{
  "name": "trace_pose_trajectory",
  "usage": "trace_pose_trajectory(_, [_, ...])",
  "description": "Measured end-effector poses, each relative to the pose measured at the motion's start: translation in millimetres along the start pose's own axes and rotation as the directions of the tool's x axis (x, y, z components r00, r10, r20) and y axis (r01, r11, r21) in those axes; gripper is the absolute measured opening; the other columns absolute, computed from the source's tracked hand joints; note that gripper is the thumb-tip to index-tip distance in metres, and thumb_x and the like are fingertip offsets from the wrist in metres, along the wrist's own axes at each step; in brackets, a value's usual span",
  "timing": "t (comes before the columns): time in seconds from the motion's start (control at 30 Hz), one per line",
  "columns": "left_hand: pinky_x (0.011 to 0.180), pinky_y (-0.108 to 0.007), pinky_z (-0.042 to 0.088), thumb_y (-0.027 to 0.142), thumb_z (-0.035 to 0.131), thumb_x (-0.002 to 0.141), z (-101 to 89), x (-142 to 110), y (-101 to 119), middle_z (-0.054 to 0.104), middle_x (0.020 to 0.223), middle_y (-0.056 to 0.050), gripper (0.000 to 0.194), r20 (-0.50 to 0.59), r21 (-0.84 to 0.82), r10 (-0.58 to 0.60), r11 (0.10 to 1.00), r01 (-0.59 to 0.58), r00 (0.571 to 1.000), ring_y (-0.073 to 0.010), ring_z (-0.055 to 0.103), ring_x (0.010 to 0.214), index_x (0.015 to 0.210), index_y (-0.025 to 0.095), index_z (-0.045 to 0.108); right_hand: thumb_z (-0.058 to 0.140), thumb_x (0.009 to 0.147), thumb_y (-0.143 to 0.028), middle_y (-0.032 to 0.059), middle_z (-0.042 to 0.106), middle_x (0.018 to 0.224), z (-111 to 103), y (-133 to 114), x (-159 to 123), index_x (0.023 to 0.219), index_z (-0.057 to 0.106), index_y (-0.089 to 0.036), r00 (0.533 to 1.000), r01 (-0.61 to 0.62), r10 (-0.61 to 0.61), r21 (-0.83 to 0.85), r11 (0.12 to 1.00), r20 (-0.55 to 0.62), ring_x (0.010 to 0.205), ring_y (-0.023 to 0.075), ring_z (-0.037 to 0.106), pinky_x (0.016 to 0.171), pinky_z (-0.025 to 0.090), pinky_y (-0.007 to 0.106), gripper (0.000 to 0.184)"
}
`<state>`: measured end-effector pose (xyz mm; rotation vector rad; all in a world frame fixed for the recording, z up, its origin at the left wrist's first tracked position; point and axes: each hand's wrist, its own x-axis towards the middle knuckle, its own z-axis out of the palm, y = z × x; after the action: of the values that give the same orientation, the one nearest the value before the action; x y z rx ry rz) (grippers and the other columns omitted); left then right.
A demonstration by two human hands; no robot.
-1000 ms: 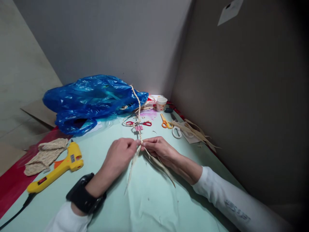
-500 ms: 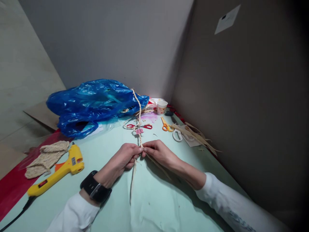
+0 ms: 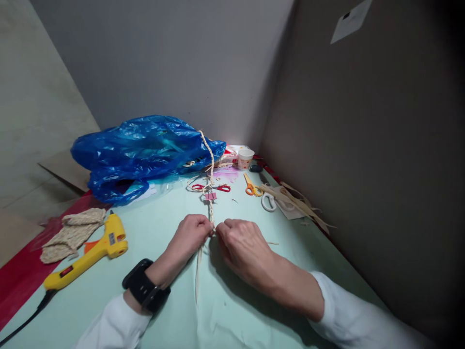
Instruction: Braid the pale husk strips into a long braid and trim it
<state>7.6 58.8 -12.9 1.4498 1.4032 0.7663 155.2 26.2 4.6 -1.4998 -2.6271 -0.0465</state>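
Observation:
A pale braided cord, apparently raffia or straw, runs from the blue bag down the middle of the table to my hands. My left hand, with a black watch on its wrist, pinches the lower end of the braid. Close beside it, my right hand is closed with its knuckles up, gripping a strand at the braid's end; its fingertips are mostly hidden. One loose strand hangs below my left hand onto the table. A small pink clip or tag sits at the braid, near red-handled scissors.
A blue plastic bag lies at the back left. Left of my hands are a yellow glue gun and a woven piece. On the right are orange scissors, white-handled scissors, loose strips and a paper cup.
My right hand has rolled over so its back faces up, and its fingers have curled closer. The long strand under it now shows only as a short end at its right. My left hand keeps its pinch.

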Motion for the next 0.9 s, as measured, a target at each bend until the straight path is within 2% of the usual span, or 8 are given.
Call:
trace_pose_trajectory(0.13, [0.042,-0.024,0.013,0.026,0.051,0.068,-6.5,-1,-1,0.035,0.048,0.008,0.014,0.16,-0.115,-0.087,0.988,0.106,0.983,-0.0057,0.022,0.041,0.058,0.019,0.044,0.044,0.082,-0.012,0.0099,0.067,0.082,8,-10,-6,0.093,0.059,-0.013,0.996,0.086,-0.086,0.012,0.996,0.006,0.063,0.0198,0.059,0.051,0.019,0.033,0.019])
trace_pose_trajectory(0.27, [0.041,-0.021,0.01,0.026,0.058,0.068,-12.8,-3,3,0.035,0.053,0.008,0.017,0.322,-0.304,-0.066,0.937,0.169,0.944,-0.0036,0.02,0.044,0.062,0.017,0.045,0.04,0.083,-0.009,0.0119,0.068,0.083,14,-13,-6,0.093,0.061,-0.013,0.993,0.109,-0.11,0.028,0.994,0.035,0.065,0.0213,0.06,0.05,0.02,0.033,0.023])
trace_pose_trajectory(0.4, [0.039,-0.02,0.011,0.026,0.061,0.069,-12.1,-5,6,0.035,0.052,0.009,0.02,0.304,-0.337,-0.061,0.927,0.167,0.951,-0.003,0.022,0.042,0.063,0.018,0.044,0.043,0.087,-0.016,0.012,0.069,0.084,8,-6,-3,0.091,0.064,-0.014,0.993,0.12,-0.121,0.094,0.988,0.007,0.062,0.019,0.059,0.052,0.023,0.031,0.022])
trace_pose_trajectory(0.5, [0.039,-0.02,0.011,0.025,0.06,0.07,-9.8,-5,6,0.035,0.05,0.009,0.02,0.244,-0.299,-0.064,0.944,0.138,0.968,-0.0031,0.021,0.041,0.062,0.018,0.043,0.044,0.092,-0.032,0.0092,0.069,0.084,-5,5,2,0.086,0.067,-0.016,0.99,0.032,0.01,0.293,0.956,-0.142,0.07,0.0178,0.059,0.06,0.031,0.029,0.028])
trace_pose_trajectory(0.53, [0.039,-0.021,0.011,0.025,0.059,0.071,-9.4,-5,5,0.035,0.05,0.009,0.02,0.231,-0.28,-0.066,0.951,0.131,0.971,-0.003,0.021,0.04,0.062,0.018,0.043,0.044,0.092,-0.033,0.0088,0.069,0.086,-9,10,5,0.091,0.067,-0.016,0.981,-0.011,0.084,0.378,0.926,-0.177,0.075,0.0181,0.059,0.063,0.033,0.028,0.028])
trace_pose_trajectory(0.6, [0.04,-0.021,0.011,0.027,0.057,0.073,-9.4,-5,6,0.036,0.05,0.009,0.02,0.216,-0.234,-0.068,0.965,0.119,0.974,-0.0033,0.02,0.04,0.061,0.018,0.044,0.046,0.091,-0.032,0.0079,0.068,0.088,-11,18,13,0.097,0.065,-0.015,0.983,-0.057,0.143,0.544,0.837,-0.117,0.078,0.017,0.058,0.066,0.035,0.026,0.027])
trace_pose_trajectory(0.7, [0.04,-0.021,0.013,0.027,0.055,0.074,-10.4,-5,7,0.036,0.047,0.008,0.019,0.192,-0.156,-0.065,0.983,0.096,0.979,-0.0046,0.023,0.04,0.06,0.018,0.045,0.043,0.092,-0.029,0.0017,0.06,0.067,-3,26,23,0.078,0.061,-0.014,0.996,-0.084,0.045,0.73,0.678,0.073,0.063,0.0118,0.051,0.06,0.033,0.024,0.027])
trace_pose_trajectory(0.9, [0.043,-0.023,0.016,0.031,0.053,0.075,-12.5,-5,9,0.033,0.048,0.008,0.022,0.155,-0.026,0.019,1.0,-0.016,0.988,-0.0074,0.025,0.044,0.058,0.018,0.046,0.048,0.088,-0.036,-0.0061,0.032,0.054,18,30,30,0.068,0.056,-0.014,0.983,-0.183,0.038,0.938,0.293,0.18,0.047,0.0066,0.025,0.047,0.018,0.024,0.031])
